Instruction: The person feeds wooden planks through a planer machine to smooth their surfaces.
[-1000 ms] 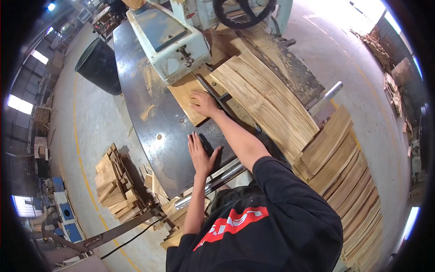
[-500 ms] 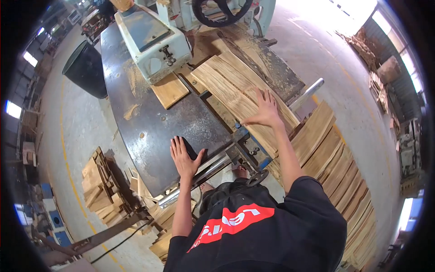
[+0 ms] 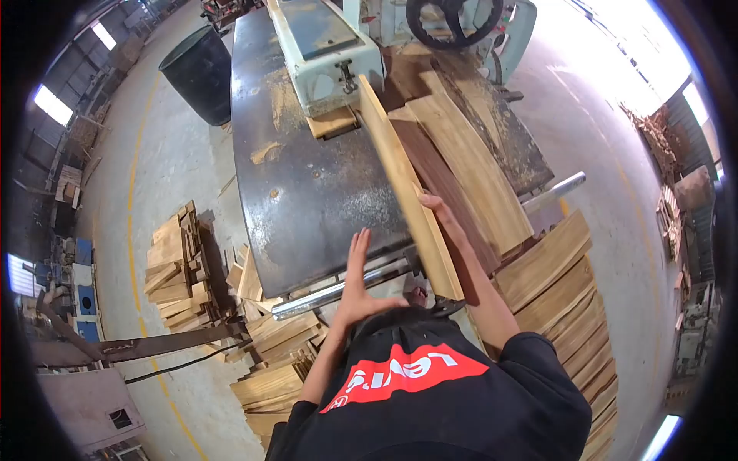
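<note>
My right hand (image 3: 442,215) grips a long wooden board (image 3: 405,173) tilted up on its edge, its thumb on the near face and the other fingers hidden behind. The board runs from near my waist toward the machine's pale hood (image 3: 330,84). Fingers spread, my left hand (image 3: 361,292) hovers by the front edge of the dark metal table (image 3: 323,192), touching no wood. A shorter wooden piece (image 3: 332,123) lies partly under the hood. Right of the raised board, another plank (image 3: 477,169) lies flat on the machine.
A black handwheel (image 3: 453,19) sits on the machine at the back. Stacked boards (image 3: 561,307) stand at my right, with offcuts (image 3: 181,261) piled on the floor at left. A black bin (image 3: 196,77) stands beyond the table's left side. A metal rail (image 3: 346,288) runs along the front.
My right hand has taken hold of a board and tipped it up on edge. My left hand has come off the table toward my body. The view has shifted, and the short piece sits farther under the hood.
</note>
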Tool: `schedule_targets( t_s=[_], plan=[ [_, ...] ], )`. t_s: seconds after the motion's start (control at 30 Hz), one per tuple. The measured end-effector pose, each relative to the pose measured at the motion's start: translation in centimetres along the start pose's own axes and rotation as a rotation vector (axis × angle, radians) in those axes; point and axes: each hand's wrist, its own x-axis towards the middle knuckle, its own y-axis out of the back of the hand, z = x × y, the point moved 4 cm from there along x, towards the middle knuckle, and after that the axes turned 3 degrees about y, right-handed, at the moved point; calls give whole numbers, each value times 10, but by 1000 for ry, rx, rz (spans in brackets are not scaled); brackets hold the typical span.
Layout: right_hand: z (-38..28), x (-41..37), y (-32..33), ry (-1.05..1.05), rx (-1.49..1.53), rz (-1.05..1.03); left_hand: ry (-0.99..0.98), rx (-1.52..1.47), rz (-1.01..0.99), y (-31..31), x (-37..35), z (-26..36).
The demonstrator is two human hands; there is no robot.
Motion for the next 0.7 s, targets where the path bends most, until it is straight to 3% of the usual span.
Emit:
schedule_targets(
  t_s=[0.07,0.13,0.23,0.3,0.37,0.4,0.5,0.53,0.63,0.7],
  plan=[
    [23,-4,-38,-43,341,-173,67,-59,-84,-12,-8,27],
    [35,4,-76,103,643,-334,117,-35,-22,-20,-18,29],
    [67,12,-82,-14,779,-209,164,146,158,-15,-34,4],
    [90,15,-71,48,538,-32,225,178,205,1,-40,-14],
    [91,22,-51,-196,483,-54,203,210,219,12,-36,-21],
    [91,26,-40,-190,402,33,192,239,218,13,-33,-27],
    [69,15,-20,218,-673,351,186,363,218,3,-23,-43],
    [51,2,-39,269,-832,396,163,420,232,-7,-18,-52],
    [43,-8,-57,834,-1300,338,102,460,252,-29,-2,-72],
    [69,7,-41,699,-1294,189,104,477,229,-40,8,-80]
  ],
)
